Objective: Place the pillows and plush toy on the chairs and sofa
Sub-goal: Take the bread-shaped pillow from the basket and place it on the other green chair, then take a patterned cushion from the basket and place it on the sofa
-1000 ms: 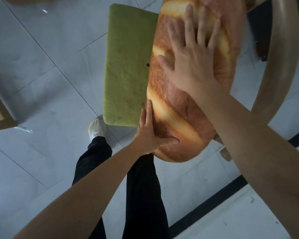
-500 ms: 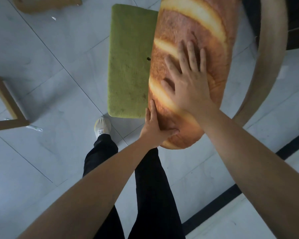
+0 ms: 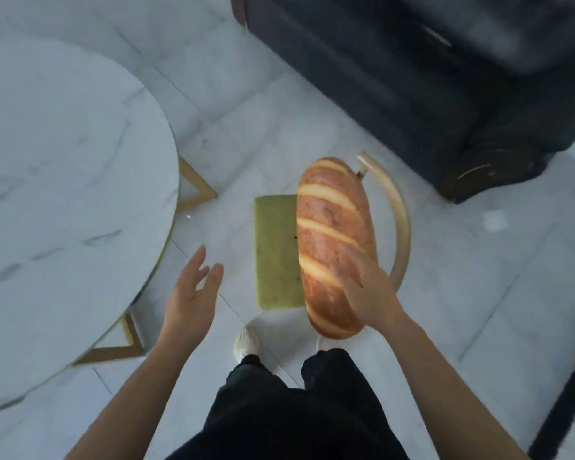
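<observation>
**Loaf pillow laid on the green-seated chair**

A brown loaf-shaped pillow (image 3: 334, 240) with pale crust stripes lies lengthwise on a chair with a square green fabric seat (image 3: 274, 247). It covers the seat's right part, beside the curved pale wooden backrest (image 3: 401, 220), and its near end overhangs the seat's front edge. The right hand (image 3: 370, 295) rests against the pillow's lower right flank. Its fingers are motion-blurred but look extended, so the grip is apart rather than clamped. The left hand (image 3: 193, 293) hovers clear of the pillow and left of the seat, fingers spread, grip apart and empty. A dark upholstered sofa (image 3: 395, 78) stands beyond the chair, and a round white marble tabletop (image 3: 63, 161) lies to the left. The floor is of white marble tiles (image 3: 246, 127).
</observation>
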Motion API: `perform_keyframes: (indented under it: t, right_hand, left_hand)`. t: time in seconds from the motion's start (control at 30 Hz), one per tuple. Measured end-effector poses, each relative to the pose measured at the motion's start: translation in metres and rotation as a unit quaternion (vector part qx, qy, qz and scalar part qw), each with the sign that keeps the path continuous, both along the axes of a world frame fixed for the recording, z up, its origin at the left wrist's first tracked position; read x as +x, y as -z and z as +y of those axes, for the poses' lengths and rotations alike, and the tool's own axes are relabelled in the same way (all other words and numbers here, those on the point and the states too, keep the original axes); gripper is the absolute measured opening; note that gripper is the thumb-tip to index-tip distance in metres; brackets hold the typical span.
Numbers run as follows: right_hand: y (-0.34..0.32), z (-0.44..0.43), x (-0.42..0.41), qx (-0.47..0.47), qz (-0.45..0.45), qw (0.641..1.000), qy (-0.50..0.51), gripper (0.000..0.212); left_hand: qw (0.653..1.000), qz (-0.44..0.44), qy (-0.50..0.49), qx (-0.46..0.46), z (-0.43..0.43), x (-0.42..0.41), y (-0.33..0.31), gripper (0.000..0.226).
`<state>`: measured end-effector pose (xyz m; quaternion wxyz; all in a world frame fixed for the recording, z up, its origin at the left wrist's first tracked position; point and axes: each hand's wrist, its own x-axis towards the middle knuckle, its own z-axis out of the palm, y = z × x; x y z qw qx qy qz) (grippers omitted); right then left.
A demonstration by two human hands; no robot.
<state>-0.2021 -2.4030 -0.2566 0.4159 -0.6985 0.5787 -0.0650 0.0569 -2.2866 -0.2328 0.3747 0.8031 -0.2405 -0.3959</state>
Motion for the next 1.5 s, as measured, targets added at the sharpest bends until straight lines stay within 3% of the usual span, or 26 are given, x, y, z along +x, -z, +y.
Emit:
perform_keyframes:
  t: [0.1,0.17,0.37,0.57,0.67,0.73,0.83,0.97,1.1,1.27,1.37,1.5]
  right_hand:
    - [-0.064,0.035,-0.003,0.010,-0.117,0.985,0.127,0.040]
    - [-0.087,0.043,-0.010,0.029,-0.160,0.976,0.143,0.036]
    - [-0.123,0.019,-0.025,0.065,-0.239,0.968,0.032,0.037]
    - [-0.106,0.022,-0.024,0.109,-0.285,0.946,-0.111,0.057]
    - [-0.095,0.053,-0.007,0.147,-0.296,0.924,-0.192,0.057]
    - [-0.097,0.083,0.008,0.176,-0.290,0.906,-0.253,0.056]
    - [-0.110,0.140,0.035,0.199,-0.273,0.873,-0.351,0.057]
    - [-0.126,0.247,0.067,0.197,-0.247,0.814,-0.487,0.067]
    - [-0.132,0.384,0.086,0.201,-0.218,0.748,-0.593,0.065]
    - [-0.133,0.550,0.096,0.194,-0.202,0.676,-0.681,0.073]
    - [-0.138,0.629,0.100,0.190,-0.191,0.641,-0.719,0.075]
    - [-0.134,0.718,0.119,0.194,-0.179,0.621,-0.738,0.073]
  left_hand:
    - [0.993,-0.016,-0.088,-0.075,0.044,0.005,-0.071,0.053]
    - [0.979,-0.011,-0.160,-0.126,0.075,-0.002,-0.101,0.051]
    - [0.926,-0.055,-0.319,-0.195,0.135,-0.054,-0.137,0.052]
    - [0.856,-0.123,-0.478,-0.157,0.229,-0.144,-0.127,0.044]
    - [0.798,-0.149,-0.563,-0.156,0.295,-0.188,-0.132,0.033]
    - [0.752,-0.164,-0.620,-0.153,0.337,-0.220,-0.136,0.041]
    - [0.684,-0.169,-0.693,-0.150,0.393,-0.272,-0.138,0.051]
    - [0.583,-0.182,-0.777,-0.153,0.468,-0.333,-0.129,0.047]
    - [0.516,-0.182,-0.828,-0.123,0.551,-0.390,-0.123,0.062]
    - [0.401,-0.183,-0.891,-0.109,0.664,-0.434,-0.130,0.044]
    - [0.357,-0.176,-0.911,-0.105,0.723,-0.448,-0.141,0.041]
    - [0.339,-0.184,-0.918,-0.093,0.797,-0.440,-0.138,0.050]
